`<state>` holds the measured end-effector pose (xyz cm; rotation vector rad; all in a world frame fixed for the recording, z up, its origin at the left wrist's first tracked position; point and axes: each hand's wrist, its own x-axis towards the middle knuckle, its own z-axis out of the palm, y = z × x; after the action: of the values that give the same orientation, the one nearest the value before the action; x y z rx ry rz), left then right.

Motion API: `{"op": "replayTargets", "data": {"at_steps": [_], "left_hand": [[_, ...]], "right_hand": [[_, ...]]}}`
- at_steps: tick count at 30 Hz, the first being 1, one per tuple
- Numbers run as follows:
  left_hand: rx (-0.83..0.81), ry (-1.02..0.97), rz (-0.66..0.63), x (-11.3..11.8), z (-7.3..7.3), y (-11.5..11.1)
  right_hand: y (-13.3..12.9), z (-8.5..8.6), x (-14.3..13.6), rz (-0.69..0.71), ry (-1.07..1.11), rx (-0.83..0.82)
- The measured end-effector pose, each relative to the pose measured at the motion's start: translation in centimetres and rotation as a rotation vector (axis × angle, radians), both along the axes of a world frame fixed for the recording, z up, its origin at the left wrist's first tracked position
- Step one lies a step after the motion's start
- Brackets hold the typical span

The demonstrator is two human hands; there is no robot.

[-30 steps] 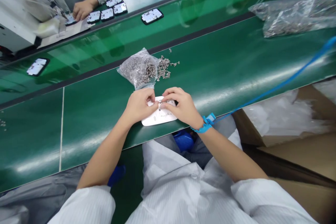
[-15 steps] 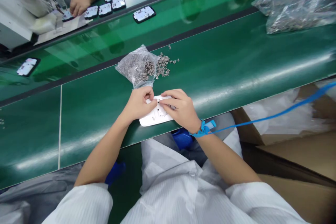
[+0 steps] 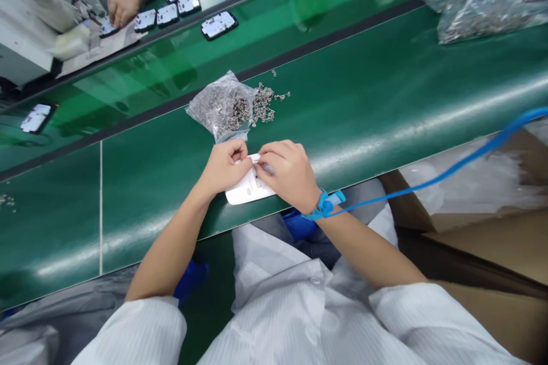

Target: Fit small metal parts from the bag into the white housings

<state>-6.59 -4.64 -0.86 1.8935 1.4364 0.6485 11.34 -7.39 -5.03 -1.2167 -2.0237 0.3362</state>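
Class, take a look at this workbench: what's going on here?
A person's left hand and right hand meet over a white plastic casing on the green bench, fingers at its upper part. Just beyond lies an open plastic bag with small metal parts spilling out. Whether the fingertips hold a part is hidden.

Eight flat, rounded, black-edged units with whitish faces (image 3: 218,25) are in view: two on the green belt, five in the group by the co-worker's hand (image 3: 124,7), and one cut off by the top border. There are two clear plastic bags of small metal parts (image 3: 219,104), one white rounded plastic casing (image 3: 240,193) and one blue wrist strap (image 3: 322,205). The loose silvery metal parts (image 3: 262,104) lie too densely to count.
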Motion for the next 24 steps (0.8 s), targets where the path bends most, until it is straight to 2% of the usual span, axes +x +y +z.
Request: {"op": "replayTargets", "data": {"at_steps": [15,24], "left_hand": [[0.032,0.072,-0.004,0.2,0.1,-0.1],[0.011,0.072,-0.063,0.0,0.2,-0.1]], "right_hand": [[-0.2,-0.1,-0.1,0.003,0.05,-0.043],[-0.5,-1.4,1.4,0.132,0.209,0.009]]}}
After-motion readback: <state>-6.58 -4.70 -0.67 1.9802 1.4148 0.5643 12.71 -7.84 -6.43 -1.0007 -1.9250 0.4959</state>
